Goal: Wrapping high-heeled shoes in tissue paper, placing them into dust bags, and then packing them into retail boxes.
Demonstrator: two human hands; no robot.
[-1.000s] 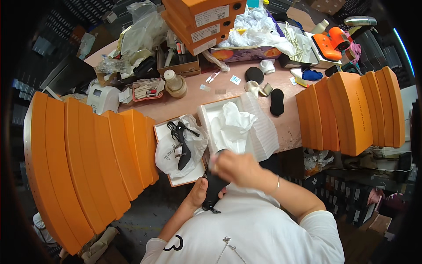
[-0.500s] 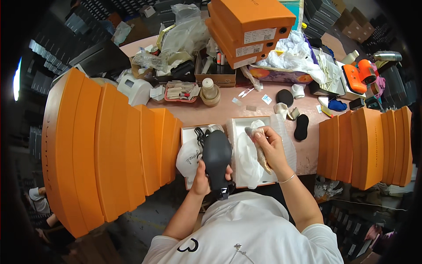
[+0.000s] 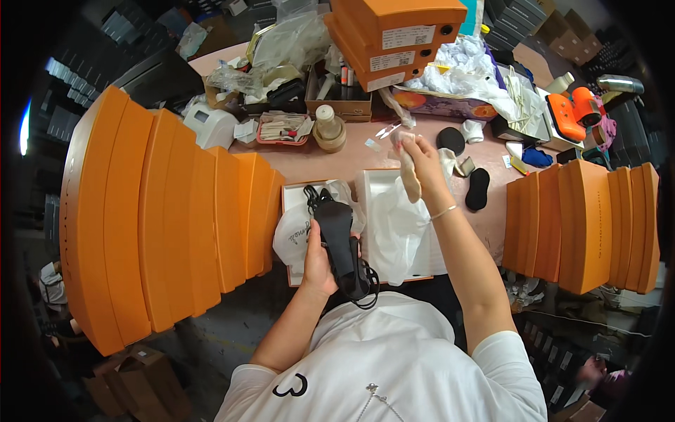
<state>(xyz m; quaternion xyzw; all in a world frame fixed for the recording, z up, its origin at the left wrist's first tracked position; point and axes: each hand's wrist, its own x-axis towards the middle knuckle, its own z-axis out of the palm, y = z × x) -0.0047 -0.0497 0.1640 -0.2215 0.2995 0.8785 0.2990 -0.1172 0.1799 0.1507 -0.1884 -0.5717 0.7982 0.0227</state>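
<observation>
My left hand [image 3: 320, 267] is wrapped round a black strappy shoe [image 3: 339, 239], held over an open shoebox [image 3: 284, 200]. Thin black straps dangle from its near end, and more black cord shows at its far end. Farther forward, my right hand [image 3: 429, 167] pinches a crumpled beige cloth [image 3: 410, 176] above the table. Beneath the shoe, a white cloth bag [image 3: 290, 235] with dark script lies at the box's left side. White tissue paper [image 3: 397, 232] fills the right part of the box. The fingers behind the shoe are mostly hidden.
Orange shoeboxes stand in rows at left [image 3: 179, 225] and right [image 3: 587, 225]; a stack of orange boxes [image 3: 401, 28] rises at the back. Beyond the open box are a capped bottle [image 3: 329, 133], a pink tray [image 3: 281, 141] of small tools and a black oval pad [image 3: 478, 188].
My right hand has moved forward, away from me, with the cloth. The shoe has turned over in my left hand, and its straps now hang toward me.
</observation>
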